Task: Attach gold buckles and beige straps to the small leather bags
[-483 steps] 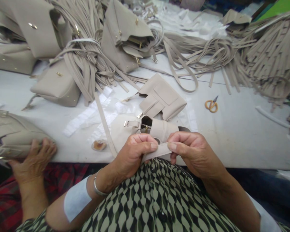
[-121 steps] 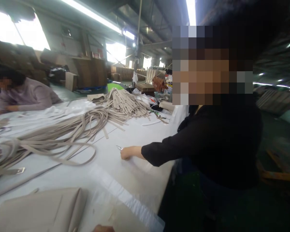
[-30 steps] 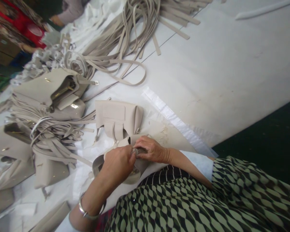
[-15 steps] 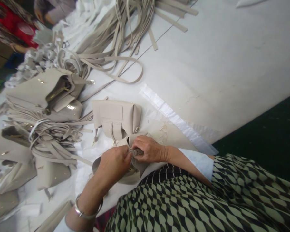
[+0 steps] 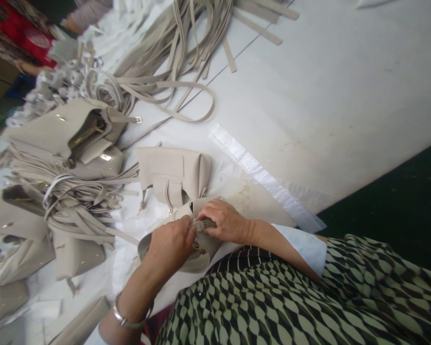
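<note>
A beige handbag (image 5: 172, 173) lies on the white table right in front of me. My left hand (image 5: 170, 244) is closed and pinches the bag's beige strap (image 5: 205, 224) near a small metal piece. From the other side my right hand (image 5: 224, 221) grips the same strap, fingers curled over it. The two hands meet above the bag's lower flap (image 5: 197, 258), which curls toward my lap. A metal bangle (image 5: 129, 322) circles my left wrist.
Several more beige bags (image 5: 75, 134) and a tangle of loose straps (image 5: 93, 201) pile up at the left. Long strap loops (image 5: 179, 91) lie farther back. A clear plastic strip (image 5: 269, 184) lies on the table (image 5: 326, 96). Another person's sleeve (image 5: 88, 8) shows at top left.
In the last second my hands stayed together on the strap, fingers shifting slightly. The view moved a little; four seconds ago I was looking across the table at another person.
</note>
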Motion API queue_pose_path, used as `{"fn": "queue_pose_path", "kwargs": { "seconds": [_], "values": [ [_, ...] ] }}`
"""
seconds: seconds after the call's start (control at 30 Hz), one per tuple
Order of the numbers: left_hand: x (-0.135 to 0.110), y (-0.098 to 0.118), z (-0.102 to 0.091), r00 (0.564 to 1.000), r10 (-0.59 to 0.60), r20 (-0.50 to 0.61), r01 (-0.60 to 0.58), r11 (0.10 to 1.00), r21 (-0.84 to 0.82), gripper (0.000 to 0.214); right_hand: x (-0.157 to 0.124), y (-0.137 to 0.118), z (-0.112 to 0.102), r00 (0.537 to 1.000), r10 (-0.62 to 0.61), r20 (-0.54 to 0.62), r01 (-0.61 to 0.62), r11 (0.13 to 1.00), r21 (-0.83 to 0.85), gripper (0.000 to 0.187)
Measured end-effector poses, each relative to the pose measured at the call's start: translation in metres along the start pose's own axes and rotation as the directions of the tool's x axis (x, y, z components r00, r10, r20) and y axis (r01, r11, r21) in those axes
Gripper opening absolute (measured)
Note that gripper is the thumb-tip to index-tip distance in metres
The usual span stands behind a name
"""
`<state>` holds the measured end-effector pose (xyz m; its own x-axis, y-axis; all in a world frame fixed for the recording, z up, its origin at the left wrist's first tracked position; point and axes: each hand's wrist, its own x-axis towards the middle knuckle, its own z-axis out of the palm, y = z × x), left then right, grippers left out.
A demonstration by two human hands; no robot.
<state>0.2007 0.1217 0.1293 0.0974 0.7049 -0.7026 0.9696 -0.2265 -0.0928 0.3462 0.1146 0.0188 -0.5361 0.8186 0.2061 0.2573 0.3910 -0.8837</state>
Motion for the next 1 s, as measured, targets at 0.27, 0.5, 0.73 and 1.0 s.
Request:
{"fn": "queue_pose_path", "kwargs": {
  "seconds": [0.27,0.5,0.73,1.0],
  "values": [
    [0.002,0.001,0.000,0.999,-0.012,-0.045,0.010,0.999,-0.031,0.021,-0.010,0.008,0.003,0.990,-0.028,-0.135,0.033,0.999,0.036,0.015],
    [0.005,-0.019,0.014,0.998,-0.037,-0.052,0.031,0.995,-0.099,0.020,0.005,0.014,0.019,0.956,-0.231,-0.179,0.247,0.966,0.075,0.011],
    [0.000,-0.011,0.011,0.998,-0.005,-0.066,-0.009,0.977,-0.212,0.019,-0.004,0.032,0.002,0.999,0.005,-0.041,-0.002,0.998,0.064,0.059],
    [-0.005,-0.010,0.010,0.989,0.015,-0.147,-0.017,1.000,-0.016,0.020,0.018,0.040,0.002,0.994,-0.060,0.088,0.049,0.991,0.122,0.071]
  ]
}}
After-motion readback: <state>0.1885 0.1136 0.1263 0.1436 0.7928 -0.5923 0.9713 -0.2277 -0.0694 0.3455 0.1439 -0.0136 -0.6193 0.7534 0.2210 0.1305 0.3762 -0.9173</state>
